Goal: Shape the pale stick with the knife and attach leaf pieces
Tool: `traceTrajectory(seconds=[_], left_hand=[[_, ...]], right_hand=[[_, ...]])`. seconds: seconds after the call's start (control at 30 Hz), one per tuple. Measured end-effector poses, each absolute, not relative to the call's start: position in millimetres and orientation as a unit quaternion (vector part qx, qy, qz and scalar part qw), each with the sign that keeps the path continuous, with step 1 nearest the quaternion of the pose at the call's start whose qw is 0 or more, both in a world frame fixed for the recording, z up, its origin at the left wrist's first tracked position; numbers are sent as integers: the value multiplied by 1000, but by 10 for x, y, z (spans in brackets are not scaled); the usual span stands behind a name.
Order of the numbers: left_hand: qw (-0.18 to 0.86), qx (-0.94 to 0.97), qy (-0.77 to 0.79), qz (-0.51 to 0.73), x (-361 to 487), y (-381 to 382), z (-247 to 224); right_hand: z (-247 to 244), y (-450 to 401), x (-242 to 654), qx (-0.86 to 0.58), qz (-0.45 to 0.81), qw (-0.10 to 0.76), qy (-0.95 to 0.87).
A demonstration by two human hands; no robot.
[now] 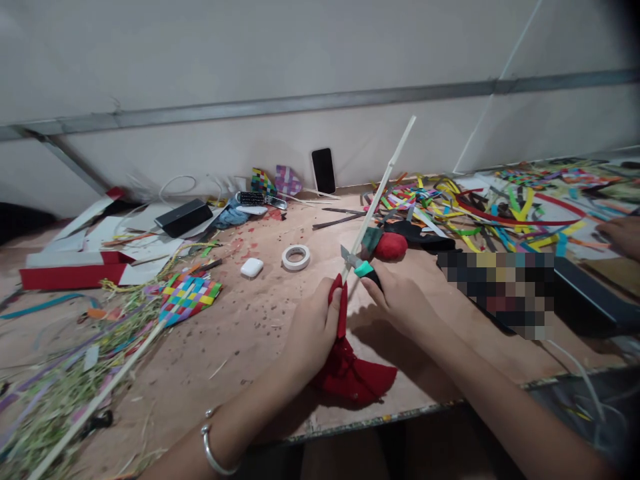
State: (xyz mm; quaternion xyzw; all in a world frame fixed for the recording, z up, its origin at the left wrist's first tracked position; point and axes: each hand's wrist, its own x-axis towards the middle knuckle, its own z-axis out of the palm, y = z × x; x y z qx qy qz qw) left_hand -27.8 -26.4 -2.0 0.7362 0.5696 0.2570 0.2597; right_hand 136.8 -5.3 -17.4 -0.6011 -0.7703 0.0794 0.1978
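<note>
A pale bamboo stick point(383, 187) slants up and away from me, with red cloth point(357, 379) around its lower part. My left hand point(310, 327) is closed around that cloth-covered part, and the loose cloth hangs below it near the table edge. In my right hand point(407, 300) is a utility knife point(367, 271) with a green and black handle. Its blade lies against or just beside the bare stick, right above the cloth; contact is hard to tell. Just beyond the knife rests a red, rounded object point(391, 246).
A tape roll point(286, 261) and a white earbud case point(252, 268) lie left of my hands. A phone point(323, 171) leans on the wall. Coloured strips point(425, 200) heap at the back right. A woven fan point(190, 298) lies left. Another person's hand point(623, 237) shows far right.
</note>
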Motion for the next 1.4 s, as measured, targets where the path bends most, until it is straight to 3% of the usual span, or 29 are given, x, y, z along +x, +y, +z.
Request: traceTrajectory(seconds=[0.2, 0.5, 0.9, 1.17, 1.4], left_hand=[[292, 752, 536, 249, -216, -396, -45], [301, 711, 563, 294, -279, -228, -55], [313, 719, 552, 284, -284, -238, -32], [282, 744, 550, 253, -286, -246, -28], [274, 748, 556, 238, -285, -253, -29]], right_hand=[[-165, 160, 1738, -689, 14, 234, -686], [-165, 30, 1567, -567, 106, 186, -795], [21, -72, 1540, -583, 61, 167, -793], [-133, -8, 1646, -556, 131, 182, -801], [-117, -28, 1608, -583, 78, 170, -790]])
